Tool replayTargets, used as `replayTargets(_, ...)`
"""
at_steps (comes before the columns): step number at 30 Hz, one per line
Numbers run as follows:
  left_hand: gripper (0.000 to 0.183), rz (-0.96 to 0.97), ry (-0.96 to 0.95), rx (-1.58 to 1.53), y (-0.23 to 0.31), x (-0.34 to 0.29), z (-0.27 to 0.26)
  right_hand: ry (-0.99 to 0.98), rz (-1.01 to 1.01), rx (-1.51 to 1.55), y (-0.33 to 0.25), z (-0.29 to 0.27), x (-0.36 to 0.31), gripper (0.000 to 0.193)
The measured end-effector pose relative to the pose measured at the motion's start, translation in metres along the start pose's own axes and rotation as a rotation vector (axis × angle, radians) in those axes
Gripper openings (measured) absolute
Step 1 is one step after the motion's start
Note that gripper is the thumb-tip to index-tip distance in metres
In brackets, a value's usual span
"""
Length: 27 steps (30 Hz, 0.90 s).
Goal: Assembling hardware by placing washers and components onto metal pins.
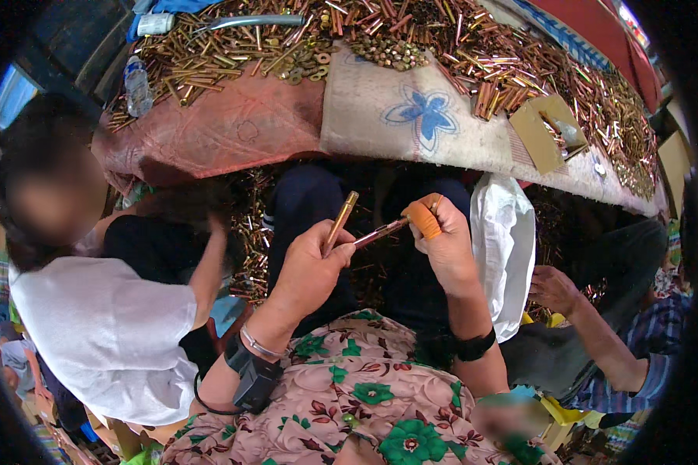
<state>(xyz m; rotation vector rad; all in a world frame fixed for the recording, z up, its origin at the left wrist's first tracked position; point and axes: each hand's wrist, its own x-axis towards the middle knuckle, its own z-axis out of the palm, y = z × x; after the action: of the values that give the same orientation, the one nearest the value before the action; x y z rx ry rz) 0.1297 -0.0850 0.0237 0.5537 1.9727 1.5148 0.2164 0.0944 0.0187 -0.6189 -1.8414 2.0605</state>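
Note:
My left hand (312,260) is closed round a gold-coloured metal tube (341,221) that sticks up from between thumb and fingers. Its fingertips also pinch one end of a second slim metal rod (378,234), reddish and shiny, lying slantwise between my hands. At that rod's other end are the closed fingers of my right hand (446,240), one of which wears an orange finger cover (423,220). Whether a small part sits within the right fingertips is hidden. Both hands are above my lap, in front of the cloth-covered table edge.
Heaps of metal tubes (512,46), washers (310,66) and nuts (392,54) cover the far table. A cardboard box (547,136) and a plastic bottle (137,87) stand there. A white sack (502,248) hangs right of my hand. People sit close on both sides.

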Motion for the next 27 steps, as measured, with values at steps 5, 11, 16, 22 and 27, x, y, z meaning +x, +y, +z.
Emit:
replayTargets(5,0.011,0.031,0.032,0.023,-0.005,-0.001,0.003,0.049,-0.016,0.037,0.007,0.004,-0.001,0.018)
replayTargets(11,0.008,0.089,0.054,0.146,0.005,-0.003,0.004,0.143,0.026,0.103,0.002,0.013,-0.002,0.015)
replayTargets(16,0.009,0.107,0.057,0.151,0.001,-0.004,0.006,0.052,0.049,0.204,0.005,0.004,-0.005,0.007)
replayTargets(22,0.010,0.067,0.047,0.149,0.000,-0.002,0.000,0.039,0.085,0.296,-0.004,0.008,-0.009,0.009)
replayTargets(27,0.011,0.036,0.019,0.024,-0.004,-0.003,0.002,0.018,0.028,0.079,0.007,0.000,-0.008,0.011)
